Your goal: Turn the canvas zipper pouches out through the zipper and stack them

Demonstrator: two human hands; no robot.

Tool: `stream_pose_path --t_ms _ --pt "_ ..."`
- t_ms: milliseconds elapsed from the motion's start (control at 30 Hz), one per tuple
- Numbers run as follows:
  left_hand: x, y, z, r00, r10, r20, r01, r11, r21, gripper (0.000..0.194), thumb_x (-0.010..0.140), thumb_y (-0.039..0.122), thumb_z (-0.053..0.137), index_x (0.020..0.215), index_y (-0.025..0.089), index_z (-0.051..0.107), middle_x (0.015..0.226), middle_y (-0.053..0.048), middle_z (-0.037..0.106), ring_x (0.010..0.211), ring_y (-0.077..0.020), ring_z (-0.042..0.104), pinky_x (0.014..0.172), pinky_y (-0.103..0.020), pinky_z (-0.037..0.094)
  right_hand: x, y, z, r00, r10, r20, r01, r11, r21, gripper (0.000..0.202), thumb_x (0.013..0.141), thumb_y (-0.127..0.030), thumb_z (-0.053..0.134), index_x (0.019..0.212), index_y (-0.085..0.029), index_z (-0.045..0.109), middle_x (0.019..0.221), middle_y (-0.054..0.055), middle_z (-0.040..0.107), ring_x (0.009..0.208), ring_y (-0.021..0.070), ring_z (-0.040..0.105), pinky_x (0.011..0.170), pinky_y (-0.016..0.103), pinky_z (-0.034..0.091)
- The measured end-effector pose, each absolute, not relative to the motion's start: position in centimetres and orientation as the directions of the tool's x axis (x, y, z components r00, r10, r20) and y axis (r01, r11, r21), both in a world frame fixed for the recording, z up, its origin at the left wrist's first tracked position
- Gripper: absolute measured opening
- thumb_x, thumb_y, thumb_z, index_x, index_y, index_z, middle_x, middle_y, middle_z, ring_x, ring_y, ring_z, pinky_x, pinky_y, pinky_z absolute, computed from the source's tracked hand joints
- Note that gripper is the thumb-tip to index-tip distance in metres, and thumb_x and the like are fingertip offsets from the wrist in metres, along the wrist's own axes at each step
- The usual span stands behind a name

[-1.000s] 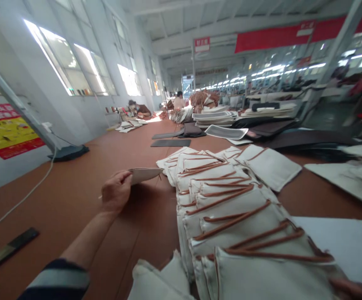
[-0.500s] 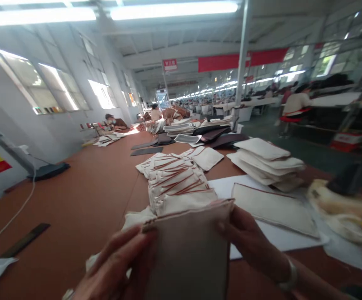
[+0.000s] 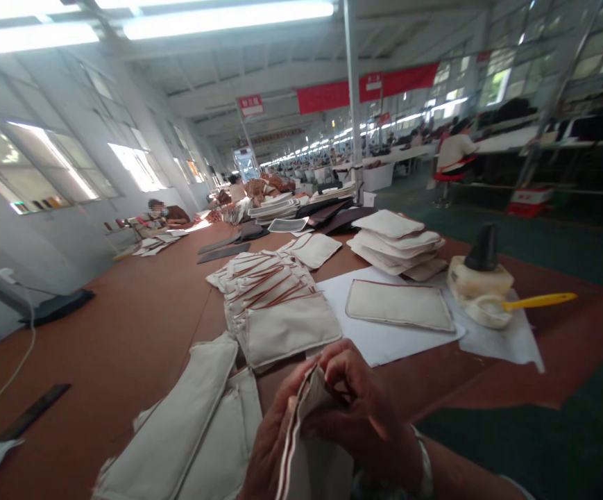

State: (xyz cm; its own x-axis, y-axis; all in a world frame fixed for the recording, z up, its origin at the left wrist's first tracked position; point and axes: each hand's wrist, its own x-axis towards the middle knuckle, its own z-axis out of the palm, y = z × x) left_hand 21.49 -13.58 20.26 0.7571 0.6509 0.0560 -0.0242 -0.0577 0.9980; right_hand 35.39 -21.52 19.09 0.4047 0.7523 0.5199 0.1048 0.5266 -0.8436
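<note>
A cream fabric panel with a dark red edge is held up near the bottom centre, its edge turned toward me. My left hand grips its left side, partly hidden by the panel. Fingers of my right hand are bent and pinch the panel near its top corner. Just beyond the hands lies a row of overlapping cream panels with red-brown edges. More cream panels lie to the left of my hands. A single panel rests on white paper.
A pile of cream pieces stands behind the paper. To the right are a cream block with a black cone and a yellow-handled brush. A dark strip lies left. Seated people are farther off.
The view has shifted right. The held panel has turned from facing me to nearly edge-on and sits lower, and my hands have come closer together around it.
</note>
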Motion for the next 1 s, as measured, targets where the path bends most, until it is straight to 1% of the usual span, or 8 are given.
stream_pose_path --t_ms 200,300,400,500,633,800,900,1000 --pt "21.0 -12.9 20.4 0.803 0.572 0.168 -0.128 -0.110 0.986 0.049 0.089 0.052 0.059 0.131 0.027 0.065 0.143 -0.006 0.054 0.137 -0.0349 0.042 0.116 -0.041 0.035 35.3 -21.3 19.0 0.428 0.725 0.539 0.133 0.540 -0.831 0.042 0.067 -0.033 0.089 0.078 -0.021 0.051 0.082 -0.001 0.051 0.069 0.0141 0.046 0.059 0.024 0.042" --pt "20.7 -12.2 21.6 0.836 0.503 0.217 -0.146 -0.177 0.973 0.041 0.091 0.046 0.060 0.128 0.028 0.067 0.140 -0.007 0.053 0.134 -0.0338 0.045 0.112 -0.039 0.039 34.9 -21.2 19.6 0.351 0.758 0.550 0.093 0.556 -0.826 0.027 0.073 -0.029 0.085 0.082 -0.021 0.061 0.089 0.002 0.059 0.077 0.0162 0.055 0.067 0.026 0.047" --pt "20.1 -11.1 22.8 0.887 0.429 0.169 -0.061 -0.255 0.965 0.038 0.094 0.038 0.059 0.132 0.030 0.064 0.138 -0.006 0.055 0.128 -0.0291 0.049 0.107 -0.034 0.042 34.3 -21.2 19.8 0.260 0.802 0.537 0.031 0.549 -0.835 0.023 0.078 -0.031 0.081 0.095 -0.022 0.070 0.101 0.005 0.064 0.090 0.0208 0.061 0.079 0.031 0.050" --pt "19.3 -9.0 24.3 0.917 0.390 0.083 0.046 -0.310 0.950 0.040 0.091 0.035 0.065 0.130 0.026 0.064 0.122 -0.007 0.062 0.112 -0.0251 0.057 0.095 -0.030 0.046 34.5 -21.0 20.1 0.245 0.885 0.395 -0.003 0.408 -0.913 0.031 0.079 -0.035 0.080 0.101 -0.021 0.065 0.098 0.004 0.066 0.086 0.0200 0.062 0.075 0.029 0.050" --pt "18.6 -6.1 26.8 0.942 0.303 -0.146 0.255 -0.362 0.897 0.025 0.085 0.031 0.069 0.105 0.017 0.070 0.082 0.000 0.061 0.075 -0.0147 0.053 0.067 -0.023 0.042 36.9 -20.0 21.9 0.119 0.969 0.215 0.348 0.162 -0.924 0.044 0.061 -0.035 0.092 0.084 -0.018 0.059 0.075 -0.003 0.059 0.067 0.0129 0.051 0.056 0.021 0.039" --pt "18.4 -5.7 26.9 0.950 0.282 -0.130 0.294 -0.684 0.668 0.005 0.076 0.013 0.064 0.078 0.017 0.064 0.080 0.002 0.054 0.077 -0.0147 0.046 0.068 -0.024 0.036 39.1 -18.4 22.6 -0.231 0.941 0.247 0.746 0.335 -0.576 0.030 0.072 -0.025 0.081 0.095 -0.016 0.063 0.085 0.001 0.064 0.072 0.0157 0.055 0.061 0.023 0.039" --pt "18.2 -7.2 24.3 0.945 0.319 -0.070 0.258 -0.599 0.758 0.009 0.073 0.009 0.059 0.076 0.017 0.061 0.080 0.001 0.053 0.078 -0.0153 0.046 0.070 -0.024 0.035 39.1 -18.3 20.2 -0.297 0.909 0.291 0.765 0.409 -0.497 0.027 0.074 -0.019 0.074 0.099 -0.016 0.065 0.089 0.004 0.067 0.075 0.0176 0.059 0.063 0.024 0.042" --pt "17.7 -8.9 21.3 0.927 0.341 -0.155 0.283 -0.369 0.885 0.009 0.076 0.014 0.054 0.083 0.017 0.058 0.076 0.002 0.052 0.069 -0.0129 0.046 0.061 -0.022 0.036 39.1 -19.3 17.7 -0.286 0.907 0.310 0.630 0.422 -0.652 0.019 0.077 -0.024 0.074 0.090 -0.016 0.065 0.082 0.002 0.066 0.068 0.0139 0.057 0.060 0.022 0.042"
